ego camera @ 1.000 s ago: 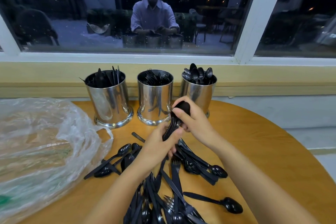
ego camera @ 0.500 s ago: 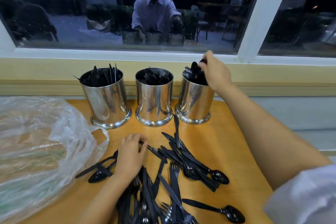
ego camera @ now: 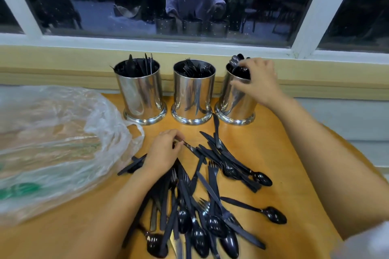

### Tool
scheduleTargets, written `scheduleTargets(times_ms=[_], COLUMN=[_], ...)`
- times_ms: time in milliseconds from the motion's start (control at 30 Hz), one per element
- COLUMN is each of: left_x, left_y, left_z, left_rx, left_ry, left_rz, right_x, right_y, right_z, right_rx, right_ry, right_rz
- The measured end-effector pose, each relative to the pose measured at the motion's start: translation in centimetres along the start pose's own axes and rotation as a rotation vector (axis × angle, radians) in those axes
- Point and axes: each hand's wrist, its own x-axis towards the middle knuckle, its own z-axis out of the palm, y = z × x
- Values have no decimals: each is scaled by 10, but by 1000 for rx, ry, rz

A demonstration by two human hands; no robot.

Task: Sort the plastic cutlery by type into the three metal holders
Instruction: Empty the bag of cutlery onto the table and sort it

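Three shiny metal holders stand in a row at the table's far edge. The left holder [ego camera: 140, 94] has knives in it, the middle holder [ego camera: 193, 94] forks, and the right holder [ego camera: 234, 103] spoons. A loose pile of black plastic cutlery [ego camera: 202, 200] lies on the wooden table [ego camera: 290, 166] in front of them. My right hand [ego camera: 257, 82] hovers at the right holder's rim, fingers spread and loose, holding nothing; it hides part of the spoons. At the pile's upper left edge, my left hand [ego camera: 164, 151] pinches the end of a black knife [ego camera: 190, 148].
A crumpled clear plastic bag [ego camera: 54, 145] covers the table's left side. Behind the holders run a yellow ledge [ego camera: 63, 65] and a dark window. A single spoon [ego camera: 271, 213] lies apart at the right of the pile, near the table's curved edge.
My right hand carried a bunch of spoons up to the right holder, let them go and now draws back from the rim. My left hand dropped to the pile and took hold of a knife.
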Motion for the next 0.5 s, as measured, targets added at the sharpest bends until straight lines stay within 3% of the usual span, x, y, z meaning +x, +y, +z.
scheduleTargets(times_ms=[300,400,500], left_x=[-47,-57,-63], left_y=[-31,-38,-40], left_z=[-41,-45,-43], left_rx=[60,81,107], left_ry=[97,84,57], left_rz=[-115,-137,-147], right_x=[-132,-142,-135], right_y=[-58,-72,-80], right_z=[88,106,117], right_rx=[278,311,277], right_ry=[-413,-460,-400], right_rz=[-91,-87,-35])
